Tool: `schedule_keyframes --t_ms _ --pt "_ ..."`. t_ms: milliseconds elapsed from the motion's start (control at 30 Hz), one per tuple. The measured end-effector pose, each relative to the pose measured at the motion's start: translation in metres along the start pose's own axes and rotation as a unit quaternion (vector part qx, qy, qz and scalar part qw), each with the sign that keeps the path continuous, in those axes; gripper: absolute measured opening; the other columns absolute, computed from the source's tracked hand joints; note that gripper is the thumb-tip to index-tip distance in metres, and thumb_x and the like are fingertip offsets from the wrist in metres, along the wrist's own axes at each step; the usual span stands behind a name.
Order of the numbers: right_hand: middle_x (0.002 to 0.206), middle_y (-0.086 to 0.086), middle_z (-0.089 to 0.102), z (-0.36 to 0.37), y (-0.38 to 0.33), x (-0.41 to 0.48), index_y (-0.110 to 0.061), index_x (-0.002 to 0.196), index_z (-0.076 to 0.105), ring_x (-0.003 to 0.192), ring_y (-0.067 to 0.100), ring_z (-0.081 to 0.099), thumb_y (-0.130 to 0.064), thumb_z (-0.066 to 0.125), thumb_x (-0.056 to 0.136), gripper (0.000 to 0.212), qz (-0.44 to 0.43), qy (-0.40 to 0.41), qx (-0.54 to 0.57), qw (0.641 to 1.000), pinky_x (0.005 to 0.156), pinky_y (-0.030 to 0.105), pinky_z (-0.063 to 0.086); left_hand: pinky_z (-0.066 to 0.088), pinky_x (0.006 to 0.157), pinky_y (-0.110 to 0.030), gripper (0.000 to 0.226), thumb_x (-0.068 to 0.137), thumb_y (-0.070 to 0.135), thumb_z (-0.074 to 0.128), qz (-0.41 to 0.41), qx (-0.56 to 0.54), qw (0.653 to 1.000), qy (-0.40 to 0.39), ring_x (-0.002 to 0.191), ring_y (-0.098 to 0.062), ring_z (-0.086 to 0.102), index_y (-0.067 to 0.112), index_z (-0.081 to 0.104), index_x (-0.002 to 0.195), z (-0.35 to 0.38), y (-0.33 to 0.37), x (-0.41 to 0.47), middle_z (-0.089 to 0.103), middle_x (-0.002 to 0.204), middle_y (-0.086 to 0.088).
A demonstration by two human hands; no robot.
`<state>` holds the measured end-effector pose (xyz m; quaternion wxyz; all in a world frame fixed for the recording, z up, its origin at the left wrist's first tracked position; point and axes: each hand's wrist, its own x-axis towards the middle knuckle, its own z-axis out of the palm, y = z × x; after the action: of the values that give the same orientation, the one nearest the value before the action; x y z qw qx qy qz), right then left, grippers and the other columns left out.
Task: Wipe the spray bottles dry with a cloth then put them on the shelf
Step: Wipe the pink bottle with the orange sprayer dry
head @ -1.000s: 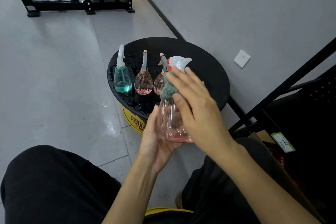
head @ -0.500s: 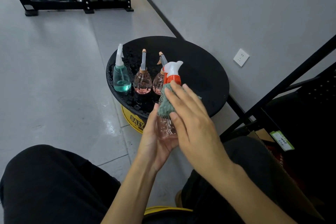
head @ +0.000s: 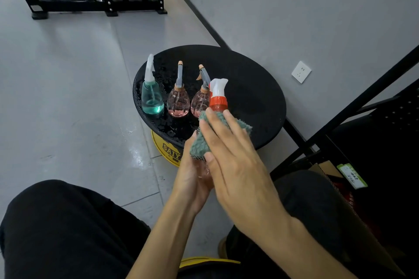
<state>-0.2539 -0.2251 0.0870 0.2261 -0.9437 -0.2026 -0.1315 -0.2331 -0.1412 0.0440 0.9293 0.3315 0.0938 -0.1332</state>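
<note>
Round black table [head: 254,88] carries teal bottle [head: 152,98], pink bottle [head: 178,103], second pink bottle [head: 199,104]

Black trousers [head: 56,233] on both legs, bare forearms [head: 301,240], bare left hand [head: 192,181] and right hand [head: 233,165]
</note>
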Motion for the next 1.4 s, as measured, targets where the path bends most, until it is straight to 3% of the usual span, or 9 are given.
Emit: schedule_keyframes --t_ms 133,300,467,633,833,967,1067,1300,1400 --pt "0.156 -0.004 0.029 -0.004 0.009 0.012 -0.015 0.147 0.036 0.147 0.013 0.013 -0.024 0.026 0.099 0.05 0.015 0.007 -0.006 1.0 0.119 0.044 0.02 0.058 0.057 -0.025 0.057 0.101 0.04 0.028 -0.014 0.023 1.0 -0.011 0.073 -0.01 0.071 0.029 0.078 0.076 0.0 -0.002 0.001 0.074 0.082 0.002" --pt "0.156 -0.007 0.029 -0.016 0.016 0.04 -0.017 0.146 0.037 0.147 0.007 0.008 -0.029 0.027 0.099 0.049 0.061 -0.005 0.036 0.997 0.118 0.027 0.001 0.055 0.062 -0.036 0.049 0.096 0.051 0.034 -0.039 0.053 0.998 -0.006 0.069 -0.019 0.069 0.018 0.07 0.101 -0.001 -0.004 0.001 0.072 0.083 -0.007" --pt "0.155 -0.008 0.03 -0.011 0.006 0.031 -0.018 0.146 0.038 0.147 0.006 0.009 -0.026 0.028 0.1 0.048 0.042 -0.001 0.051 0.998 0.12 0.032 0.008 0.056 0.052 -0.03 0.05 0.094 0.048 0.035 -0.024 0.016 1.0 0.005 0.066 -0.015 0.07 0.023 0.077 0.08 -0.003 0.0 0.002 0.073 0.076 -0.002" --pt "0.154 -0.007 0.034 -0.001 -0.012 0.004 -0.015 0.144 0.043 0.146 0.012 0.017 -0.022 0.029 0.092 0.054 0.004 0.008 0.013 1.0 0.118 0.042 0.019 0.057 0.071 -0.024 0.063 0.102 0.042 0.025 0.002 -0.065 0.998 0.005 0.092 -0.015 0.072 0.017 0.081 0.085 0.004 0.004 0.0 0.076 0.098 -0.006" --pt "0.153 -0.009 0.034 -0.007 0.002 0.024 -0.019 0.143 0.043 0.146 0.009 0.016 -0.026 0.031 0.099 0.046 0.012 -0.004 0.045 0.999 0.119 0.04 0.019 0.058 0.057 -0.028 0.058 0.103 0.037 0.026 -0.002 -0.023 1.0 0.01 0.078 -0.012 0.073 0.029 0.079 0.08 -0.001 -0.001 0.001 0.076 0.087 0.001" --pt "0.153 -0.009 0.033 -0.012 0.012 0.045 -0.02 0.143 0.043 0.145 0.006 0.015 -0.025 0.037 0.101 0.043 0.044 0.006 0.07 0.997 0.117 0.017 0.01 0.052 0.054 -0.032 0.055 0.095 0.057 0.034 -0.032 0.033 0.999 0.012 0.063 -0.019 0.068 0.027 0.078 0.081 -0.001 0.0 0.001 0.072 0.076 -0.003" --pt "0.153 -0.009 0.034 -0.012 0.013 0.044 -0.02 0.143 0.043 0.144 0.006 0.018 -0.024 0.039 0.102 0.042 0.055 0.004 0.091 0.994 0.109 0.004 0.005 0.054 0.05 -0.031 0.057 0.095 0.058 0.033 -0.033 0.028 0.999 0.022 0.059 -0.018 0.068 0.027 0.078 0.077 -0.001 0.003 0.001 0.071 0.072 -0.002" --pt "0.153 -0.008 0.034 -0.005 0.0 0.01 -0.019 0.143 0.043 0.144 0.007 0.02 -0.023 0.039 0.097 0.047 0.005 0.014 0.075 0.997 0.118 0.025 0.017 0.057 0.056 -0.023 0.061 0.104 0.035 0.027 0.003 -0.044 0.999 0.023 0.071 -0.011 0.072 0.024 0.08 0.075 0.002 0.004 0.0 0.075 0.08 0.0" --pt "0.152 -0.008 0.037 -0.009 0.005 0.017 -0.019 0.142 0.046 0.143 0.007 0.022 -0.023 0.039 0.099 0.043 0.012 0.005 0.097 0.995 0.117 0.02 0.016 0.056 0.051 -0.026 0.06 0.102 0.042 0.029 -0.013 -0.028 1.0 0.005 0.066 -0.012 0.071 0.025 0.079 0.075 0.001 0.002 0.0 0.074 0.076 0.0"
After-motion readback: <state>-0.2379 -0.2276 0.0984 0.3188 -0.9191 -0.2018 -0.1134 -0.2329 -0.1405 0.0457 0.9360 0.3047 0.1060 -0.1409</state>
